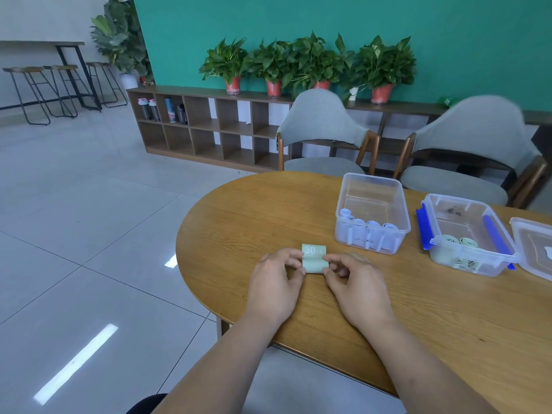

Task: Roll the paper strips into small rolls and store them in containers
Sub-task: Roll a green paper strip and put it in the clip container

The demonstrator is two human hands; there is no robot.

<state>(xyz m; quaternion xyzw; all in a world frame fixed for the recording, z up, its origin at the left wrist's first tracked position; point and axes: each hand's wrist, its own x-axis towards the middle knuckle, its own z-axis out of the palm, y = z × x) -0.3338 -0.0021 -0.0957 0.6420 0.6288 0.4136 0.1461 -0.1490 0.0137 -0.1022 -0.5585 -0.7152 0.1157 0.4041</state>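
Pinching green strip (314,258) w/ both hands (276,282) (357,283), near table (239,222) edge.

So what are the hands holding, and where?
A green paper strip, partly rolled: left hand pinches its left edge, right hand its right edge.

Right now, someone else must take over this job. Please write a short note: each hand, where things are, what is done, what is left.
Left hand and right hand: each pinches one side of the green strip, partly rolled, on the table.
Done: several pale rolls in the open container; at least two green rolls in the blue-clipped container.
Left: finish this roll, then probably store it with the green ones.
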